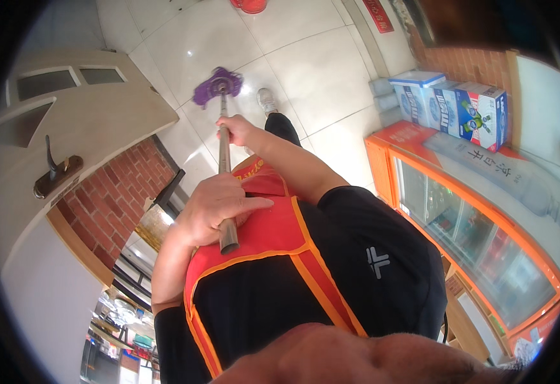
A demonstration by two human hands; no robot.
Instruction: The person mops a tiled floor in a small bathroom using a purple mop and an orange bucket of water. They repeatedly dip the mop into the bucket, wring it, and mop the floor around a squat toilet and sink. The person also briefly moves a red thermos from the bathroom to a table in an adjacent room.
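Note:
A mop's metal pole [225, 153] slants away from my chest down to the floor. My left hand [217, 204] wraps around the pole near its upper end, thumb stretched out to the right. Farther down, my right hand [236, 130] grips the same pole. At its far end the purple mop head [218, 87] rests on pale floor tiles [309, 62], left of my light-coloured shoe [266, 101]. I wear a red apron [270, 221] with orange trim over a black shirt [381, 230]. The left hand covers part of the pole.
On the left stands a door [131, 91] with a dark handle [54, 163], beside a brick wall [121, 192]. An orange-framed glass-front fridge [472, 230] stands at right, with printed cartons [472, 113] on top. A red object [251, 5] is partly visible ahead.

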